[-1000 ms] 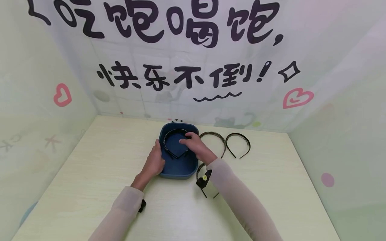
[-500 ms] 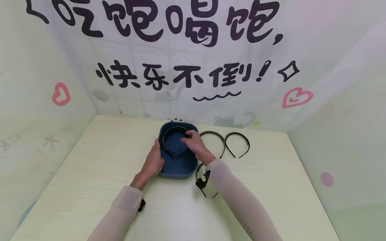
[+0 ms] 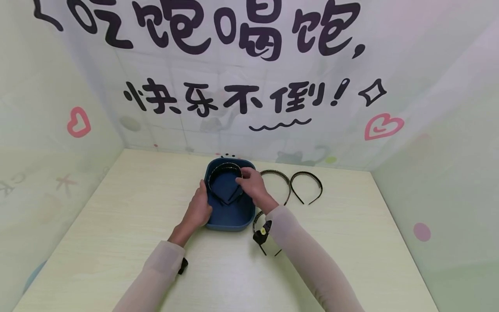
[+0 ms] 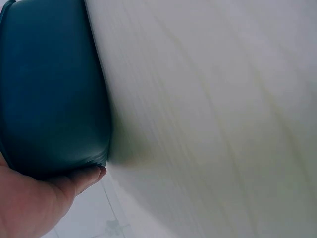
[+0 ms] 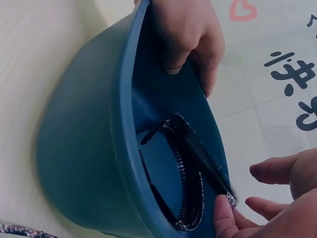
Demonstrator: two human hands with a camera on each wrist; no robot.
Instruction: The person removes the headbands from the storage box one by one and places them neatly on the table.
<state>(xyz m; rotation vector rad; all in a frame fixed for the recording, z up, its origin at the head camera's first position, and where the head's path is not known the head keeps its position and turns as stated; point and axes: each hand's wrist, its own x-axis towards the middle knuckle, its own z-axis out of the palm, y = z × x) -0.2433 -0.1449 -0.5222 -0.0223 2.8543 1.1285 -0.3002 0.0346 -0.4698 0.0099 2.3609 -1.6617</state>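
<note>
Blue bin point(image 3: 231, 220): wall gripped by left hand point(image 3: 198, 206). Headband point(image 5: 202, 152): mostly within bin, pinched by right hand point(image 3: 253, 184), glitter clearest in right wrist view. Black bow point(image 3: 260, 237), near bin: head view only.

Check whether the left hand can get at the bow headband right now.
Probably not without letting go: left hand grips the blue bin, and the right sleeve partly hides the bow headband.

High, forward-down head view; close wrist views; blue bin point(image 3: 231, 217) in all
</note>
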